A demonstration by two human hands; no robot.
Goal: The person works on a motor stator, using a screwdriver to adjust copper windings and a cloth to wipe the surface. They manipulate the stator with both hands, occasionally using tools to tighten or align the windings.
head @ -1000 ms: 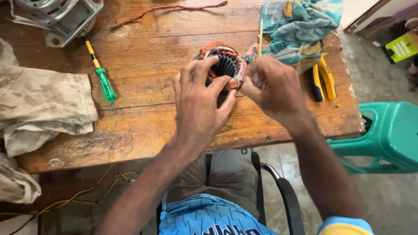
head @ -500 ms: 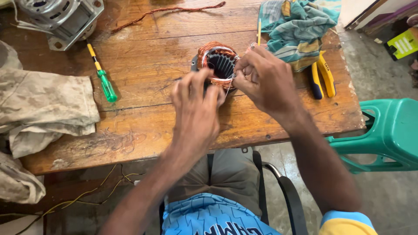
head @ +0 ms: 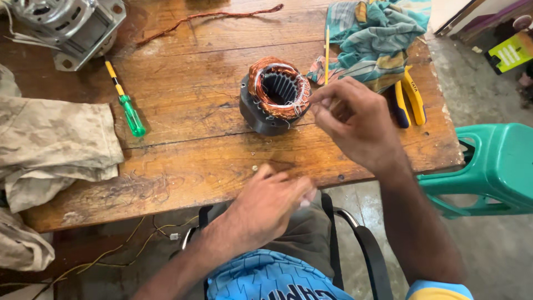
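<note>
Head view. Stator (head: 273,95) upright mid-tabletop (head: 183,161), copper windings on top, thin white threads at right rim. Right hand (head: 355,125) just right of stator, fingertips (head: 317,100) pinched together on thread end. Left hand (head: 266,208) near tabletop's front edge, well below stator, fingers loosely curled, holding nothing seen. Likely heavy, rigid core; windings delicate, best gripped by dark outer shell. Left of stator: screwdriver (head: 126,103), cloth (head: 55,147). Right: pliers (head: 408,97), rag (head: 380,39). Nothing blocking.

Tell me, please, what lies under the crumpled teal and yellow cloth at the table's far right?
Yellow-handled pliers stick out from under the cloth, handles showing; their jaws are covered. A thin yellow stick lies along its left edge.
</note>
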